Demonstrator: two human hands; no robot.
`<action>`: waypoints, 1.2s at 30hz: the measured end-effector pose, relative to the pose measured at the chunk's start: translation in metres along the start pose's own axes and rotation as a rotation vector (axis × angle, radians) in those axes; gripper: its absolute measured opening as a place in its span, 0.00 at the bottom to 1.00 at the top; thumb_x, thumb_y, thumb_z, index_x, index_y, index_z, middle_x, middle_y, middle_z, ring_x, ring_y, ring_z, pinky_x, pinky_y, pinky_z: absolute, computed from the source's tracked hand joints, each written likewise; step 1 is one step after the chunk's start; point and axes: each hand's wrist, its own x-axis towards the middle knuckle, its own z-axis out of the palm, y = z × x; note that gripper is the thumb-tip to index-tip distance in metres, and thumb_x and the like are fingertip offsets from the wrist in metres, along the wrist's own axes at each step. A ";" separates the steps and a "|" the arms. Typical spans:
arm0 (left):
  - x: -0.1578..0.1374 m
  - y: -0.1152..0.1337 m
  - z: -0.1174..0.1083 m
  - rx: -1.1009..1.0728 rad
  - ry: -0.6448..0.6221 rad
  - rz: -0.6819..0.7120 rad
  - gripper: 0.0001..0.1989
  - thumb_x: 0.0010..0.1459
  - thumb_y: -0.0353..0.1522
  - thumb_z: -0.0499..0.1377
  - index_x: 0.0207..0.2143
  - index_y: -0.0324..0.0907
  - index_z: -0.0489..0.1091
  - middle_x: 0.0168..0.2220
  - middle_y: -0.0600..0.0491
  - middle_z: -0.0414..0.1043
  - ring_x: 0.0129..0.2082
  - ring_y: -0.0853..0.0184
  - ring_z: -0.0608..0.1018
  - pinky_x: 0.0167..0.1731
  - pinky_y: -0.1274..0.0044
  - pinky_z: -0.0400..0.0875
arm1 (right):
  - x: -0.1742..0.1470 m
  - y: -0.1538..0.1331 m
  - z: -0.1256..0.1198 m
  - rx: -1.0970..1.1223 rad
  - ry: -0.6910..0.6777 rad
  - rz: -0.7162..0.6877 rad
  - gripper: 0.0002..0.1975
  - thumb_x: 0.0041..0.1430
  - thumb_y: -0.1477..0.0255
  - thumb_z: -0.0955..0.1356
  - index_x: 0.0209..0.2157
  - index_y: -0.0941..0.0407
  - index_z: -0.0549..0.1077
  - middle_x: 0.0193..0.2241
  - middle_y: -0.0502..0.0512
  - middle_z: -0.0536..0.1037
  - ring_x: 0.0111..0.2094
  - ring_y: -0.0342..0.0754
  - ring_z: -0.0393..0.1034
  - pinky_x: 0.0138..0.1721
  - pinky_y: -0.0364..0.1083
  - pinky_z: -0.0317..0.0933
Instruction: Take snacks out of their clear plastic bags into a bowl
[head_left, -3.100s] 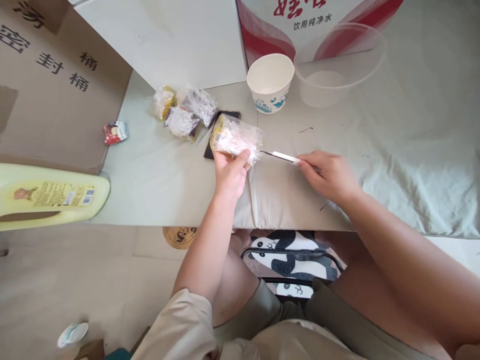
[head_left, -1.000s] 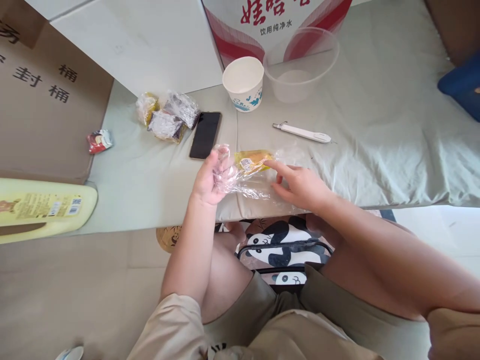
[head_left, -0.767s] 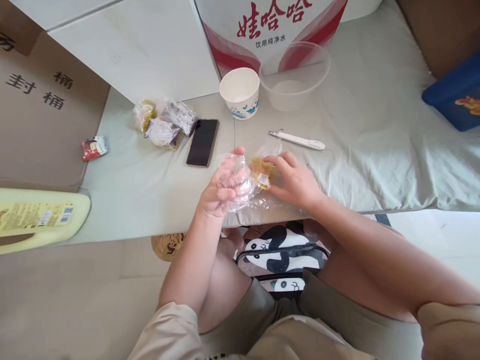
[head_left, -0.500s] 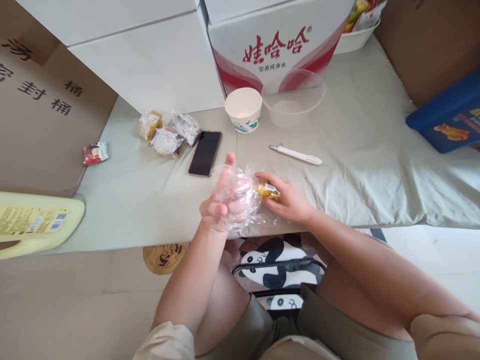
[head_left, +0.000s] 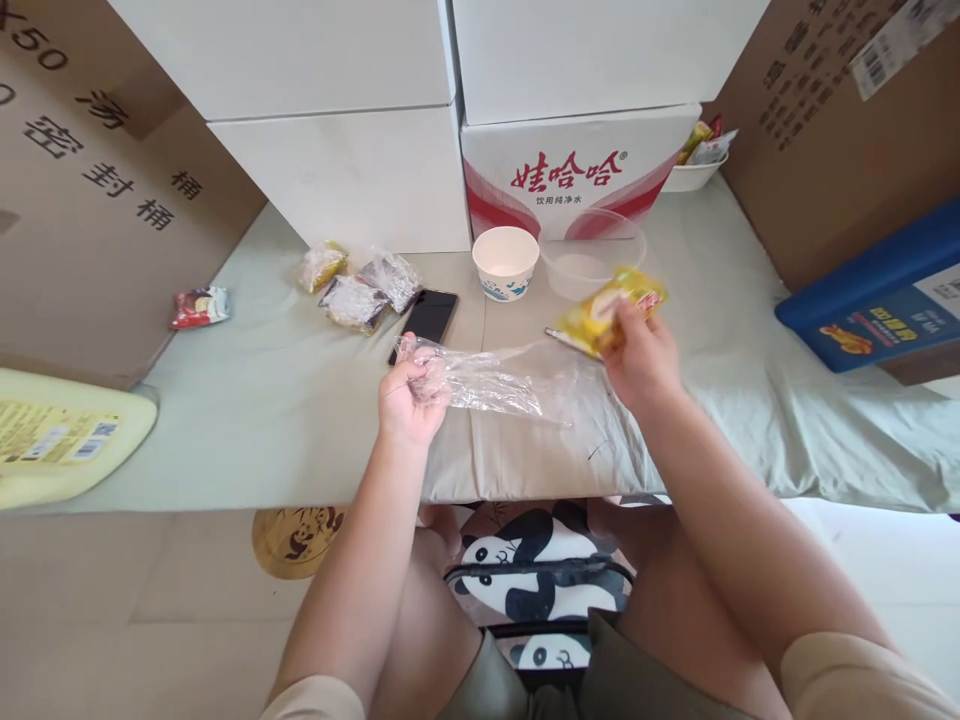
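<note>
The left hand is closed on crumpled clear plastic film (head_left: pixel 510 390), its point of grip near the phone (head_left: pixel 435 316); from where I stand, the right hand (head_left: pixel 643 345) pinches the yellow packet (head_left: pixel 589 312), held near the clear plastic bowl (head_left: pixel 568 262). Best keep the trailing film off the half-hidden cutter (head_left: pixel 564 341).

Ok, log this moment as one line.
left hand: holds clear wrap | right hand: holds yellow packet | white cup: upright, beside clear bowl

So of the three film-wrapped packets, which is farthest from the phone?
The leftmost packet, showing yellow; the other two sit to its right, closer to the phone.
</note>
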 end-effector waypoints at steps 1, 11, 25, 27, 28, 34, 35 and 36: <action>0.000 -0.001 0.000 0.009 -0.004 -0.006 0.24 0.35 0.15 0.53 0.35 0.44 0.68 0.20 0.65 0.56 0.13 0.77 0.59 0.09 0.85 0.48 | 0.007 -0.003 0.004 0.058 0.017 -0.010 0.21 0.53 0.53 0.74 0.42 0.49 0.69 0.39 0.49 0.79 0.42 0.47 0.78 0.47 0.48 0.73; 0.004 -0.005 -0.001 0.232 0.040 0.031 0.20 0.38 0.18 0.59 0.35 0.44 0.65 0.20 0.65 0.59 0.12 0.79 0.58 0.10 0.85 0.44 | -0.036 0.025 -0.010 -0.790 -0.555 -0.562 0.15 0.61 0.60 0.70 0.47 0.52 0.73 0.48 0.61 0.79 0.52 0.58 0.74 0.57 0.61 0.67; 0.009 -0.004 -0.023 0.786 0.156 0.246 0.13 0.47 0.26 0.66 0.35 0.44 0.68 0.21 0.63 0.65 0.15 0.78 0.63 0.14 0.83 0.49 | -0.059 0.013 -0.032 -1.061 -0.720 -0.471 0.03 0.57 0.72 0.65 0.33 0.52 0.72 0.37 0.59 0.79 0.39 0.56 0.75 0.43 0.55 0.67; 0.012 -0.002 -0.029 0.889 0.150 0.287 0.08 0.49 0.28 0.65 0.29 0.43 0.67 0.19 0.62 0.62 0.14 0.76 0.61 0.14 0.82 0.48 | -0.057 0.003 -0.037 -0.957 -0.778 -0.414 0.03 0.54 0.72 0.66 0.27 0.52 0.67 0.45 0.61 0.79 0.45 0.58 0.75 0.43 0.55 0.68; 0.013 -0.002 -0.031 0.960 0.148 0.351 0.07 0.49 0.28 0.65 0.27 0.43 0.67 0.18 0.62 0.60 0.15 0.76 0.61 0.15 0.82 0.50 | -0.056 -0.002 -0.039 -0.920 -0.836 -0.389 0.06 0.53 0.73 0.66 0.25 0.52 0.65 0.49 0.63 0.78 0.49 0.59 0.75 0.44 0.55 0.69; 0.002 0.002 -0.033 1.341 -0.051 0.820 0.07 0.50 0.32 0.68 0.32 0.44 0.74 0.28 0.56 0.67 0.31 0.68 0.71 0.35 0.78 0.68 | -0.058 -0.010 -0.050 -0.983 -1.123 -0.323 0.09 0.50 0.74 0.69 0.19 0.56 0.69 0.69 0.61 0.64 0.71 0.74 0.50 0.66 0.74 0.46; -0.001 0.002 -0.031 1.395 -0.178 0.789 0.09 0.49 0.34 0.69 0.35 0.45 0.76 0.35 0.52 0.71 0.39 0.65 0.74 0.43 0.76 0.70 | -0.058 -0.009 -0.051 -1.013 -1.135 -0.316 0.08 0.50 0.74 0.70 0.19 0.56 0.71 0.70 0.61 0.63 0.72 0.75 0.48 0.67 0.76 0.41; -0.004 0.002 -0.030 1.464 -0.305 0.723 0.14 0.47 0.35 0.71 0.38 0.46 0.78 0.44 0.50 0.73 0.48 0.61 0.75 0.50 0.73 0.70 | -0.058 -0.009 -0.051 -1.037 -1.144 -0.309 0.08 0.49 0.75 0.70 0.19 0.57 0.72 0.70 0.61 0.62 0.72 0.76 0.46 0.67 0.76 0.39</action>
